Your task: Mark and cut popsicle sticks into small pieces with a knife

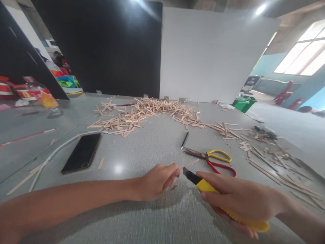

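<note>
Near the front middle of the table, my left hand (159, 181) pinches a thin wooden strip (191, 163), whose free end points up and to the right. My right hand (241, 196) is wrapped round a yellow utility knife (207, 186). The knife's black tip lies close to the strip, just right of my left fingertips; whether they touch is hard to tell. Beyond the knife lie scissors (203, 156) with one yellow and one red handle, blades pointing left. A dark pen (185, 140) rests beside the scissor tips.
Piles of short wooden strips (152, 108) lie at the back of the grey table (142, 145), with longer strips (266, 171) at the right. A black phone (82, 152) and white cable (50, 155) are at the left. Farther left stands a bottle (47, 98). Panels (203, 54) rise behind.
</note>
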The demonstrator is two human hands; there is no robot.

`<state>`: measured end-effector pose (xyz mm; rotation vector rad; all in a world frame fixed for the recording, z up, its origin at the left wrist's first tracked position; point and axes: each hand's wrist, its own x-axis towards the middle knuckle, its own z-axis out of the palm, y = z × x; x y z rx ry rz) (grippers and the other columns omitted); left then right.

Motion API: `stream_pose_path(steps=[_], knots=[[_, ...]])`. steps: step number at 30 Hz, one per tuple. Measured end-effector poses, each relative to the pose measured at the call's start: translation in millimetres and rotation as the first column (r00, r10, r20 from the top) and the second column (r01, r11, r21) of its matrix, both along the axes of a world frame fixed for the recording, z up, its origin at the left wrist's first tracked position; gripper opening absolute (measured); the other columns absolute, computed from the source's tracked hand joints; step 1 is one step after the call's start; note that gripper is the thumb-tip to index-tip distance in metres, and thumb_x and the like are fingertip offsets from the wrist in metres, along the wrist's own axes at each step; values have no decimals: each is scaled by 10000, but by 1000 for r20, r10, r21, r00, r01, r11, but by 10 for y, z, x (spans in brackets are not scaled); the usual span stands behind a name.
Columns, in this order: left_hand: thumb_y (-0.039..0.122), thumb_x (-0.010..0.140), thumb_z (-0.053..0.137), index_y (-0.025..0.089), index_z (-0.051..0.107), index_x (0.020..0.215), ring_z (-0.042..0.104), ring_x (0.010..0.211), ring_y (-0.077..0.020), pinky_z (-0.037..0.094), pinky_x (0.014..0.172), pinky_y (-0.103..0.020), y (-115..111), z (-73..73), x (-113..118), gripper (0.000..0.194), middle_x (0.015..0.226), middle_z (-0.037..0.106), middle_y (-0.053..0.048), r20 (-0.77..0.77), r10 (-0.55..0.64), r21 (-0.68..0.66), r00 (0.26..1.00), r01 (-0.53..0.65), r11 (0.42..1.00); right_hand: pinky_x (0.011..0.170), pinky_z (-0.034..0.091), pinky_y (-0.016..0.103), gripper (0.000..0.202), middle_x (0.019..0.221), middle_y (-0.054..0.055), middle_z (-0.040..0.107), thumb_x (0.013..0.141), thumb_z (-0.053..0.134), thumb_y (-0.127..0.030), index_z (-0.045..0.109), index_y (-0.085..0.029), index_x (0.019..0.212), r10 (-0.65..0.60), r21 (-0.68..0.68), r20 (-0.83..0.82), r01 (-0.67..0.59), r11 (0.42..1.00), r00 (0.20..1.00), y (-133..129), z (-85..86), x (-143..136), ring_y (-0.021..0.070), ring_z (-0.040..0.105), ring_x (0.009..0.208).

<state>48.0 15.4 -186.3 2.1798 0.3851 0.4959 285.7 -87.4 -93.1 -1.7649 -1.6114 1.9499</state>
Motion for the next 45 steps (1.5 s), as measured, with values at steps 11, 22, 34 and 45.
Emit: stream_pose_path(steps=[11, 22, 34, 45], knots=[[386, 1119, 230, 194, 525, 979, 487, 541, -117, 407, 591, -237, 126, -1, 51, 378, 641, 499, 59, -49, 129, 6, 990, -129, 992, 296, 366, 132, 212, 689, -61, 575, 1043, 462, -374, 497, -200, 1160, -51, 44, -63, 54, 998, 997, 152, -212, 12, 46, 463, 336], [487, 1119, 205, 181, 579, 1080, 486, 544, -132, 400, 612, -262, 29, 27, 69, 485, 664, 519, 52, -61, 149, 53, 987, -146, 988, 304, 358, 124, 279, 622, -78, 608, 1062, 456, -401, 462, -205, 1262, -13, 121, -71, 21, 992, 997, 52, -126, 52, 61, 470, 331], [493, 1119, 190, 201, 556, 1027, 521, 577, -146, 427, 624, -263, -54, 115, 85, 477, 678, 551, 41, -46, 158, 108, 986, -152, 982, 301, 314, 118, 304, 597, -83, 608, 1078, 421, -461, 474, -195, 1217, -53, 133, -84, 64, 989, 995, 7, -139, 79, 46, 442, 301], [360, 1103, 285, 196, 547, 1077, 529, 652, -146, 429, 668, -258, -29, 75, 44, 309, 752, 552, 20, 34, 140, 117, 990, -143, 983, 360, 453, 166, 289, 620, -56, 606, 1030, 481, -462, 486, -208, 893, -49, 119, -262, 83, 989, 964, 64, -124, 7, 88, 568, 365]])
